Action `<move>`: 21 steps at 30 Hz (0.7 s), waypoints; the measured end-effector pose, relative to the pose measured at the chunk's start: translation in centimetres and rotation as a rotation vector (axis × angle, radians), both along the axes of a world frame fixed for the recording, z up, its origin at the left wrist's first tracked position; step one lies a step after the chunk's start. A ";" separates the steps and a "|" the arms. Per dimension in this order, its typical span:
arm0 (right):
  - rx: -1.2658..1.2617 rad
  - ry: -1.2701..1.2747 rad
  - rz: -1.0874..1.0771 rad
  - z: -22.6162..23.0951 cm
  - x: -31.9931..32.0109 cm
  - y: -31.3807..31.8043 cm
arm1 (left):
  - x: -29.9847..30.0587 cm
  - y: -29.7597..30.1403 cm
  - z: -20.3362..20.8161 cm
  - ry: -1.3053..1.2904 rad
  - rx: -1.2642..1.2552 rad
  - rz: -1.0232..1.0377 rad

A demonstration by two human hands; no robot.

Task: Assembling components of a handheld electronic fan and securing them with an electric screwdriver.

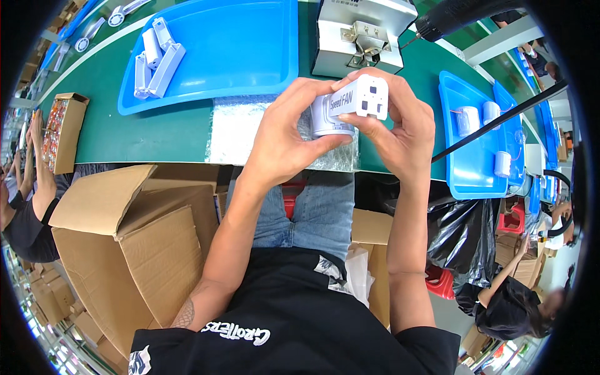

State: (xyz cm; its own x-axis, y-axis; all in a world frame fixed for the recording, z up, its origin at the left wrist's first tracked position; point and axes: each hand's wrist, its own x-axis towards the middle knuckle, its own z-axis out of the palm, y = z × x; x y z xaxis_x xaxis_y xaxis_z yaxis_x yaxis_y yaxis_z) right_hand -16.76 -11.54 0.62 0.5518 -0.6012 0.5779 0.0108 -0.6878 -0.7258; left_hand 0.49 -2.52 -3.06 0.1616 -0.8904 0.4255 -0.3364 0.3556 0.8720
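Observation:
Above the near edge of the green table, both hands hold white plastic fan parts close together. My left hand [275, 134] curves its thumb and fingers around a round white fan housing [325, 122]. A boxy white fan handle [373, 99], its end with small square holes turned up, sits between the thumb and fingers of my right hand [409, 125]. The two parts touch or overlap; I cannot tell whether they are joined. Beneath the hands lies a silvery sheet [234, 134].
A blue tray [250, 62] holds several white casings [165, 67]. Behind my hands stands a block with a metal clamp [369, 40], beside a black power screwdriver [444, 22]. Another blue tray [459, 178] has white wired cylinders [467, 120]. A cardboard box [162, 262] stands left; co-workers sit both sides.

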 end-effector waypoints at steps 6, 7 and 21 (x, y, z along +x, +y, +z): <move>0.017 0.055 0.020 0.7 -0.5 0.2 | -0.3 -0.1 0.3 -0.014 0.015 0.019; -0.005 0.091 0.006 0.7 -0.7 0.3 | -0.7 0.0 0.6 -0.001 0.005 0.038; 0.013 -0.351 0.513 8.0 -13.6 1.3 | 1.7 1.4 4.3 -0.048 -0.038 0.065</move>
